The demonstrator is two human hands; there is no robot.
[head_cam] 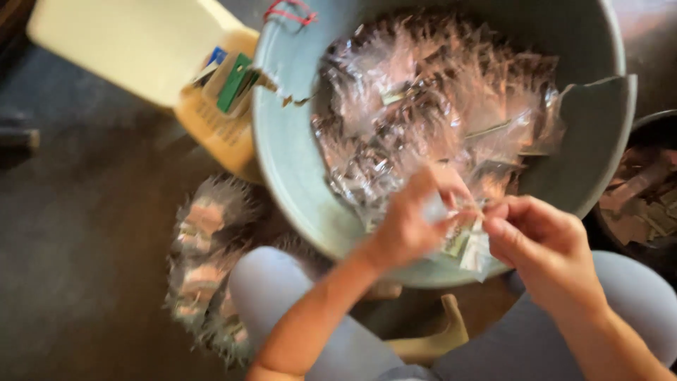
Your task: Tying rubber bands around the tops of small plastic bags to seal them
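Over a grey tub [282, 141], left hand [409, 226] and right hand [543, 247] pinch 1 small, clear, crinkled packet [474, 248].

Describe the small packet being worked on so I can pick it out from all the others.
Start at the big grey tub heaped with clear plastic packets. At its near rim, the left hand and right hand meet. The packet pinched between them hangs over the rim, the only one lifted off the pile.

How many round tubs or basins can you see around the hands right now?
2. A large grey basin, full of clear packets, sits directly ahead under both hands. A dark tub shows partly at the right edge. Others may lie outside the frame.
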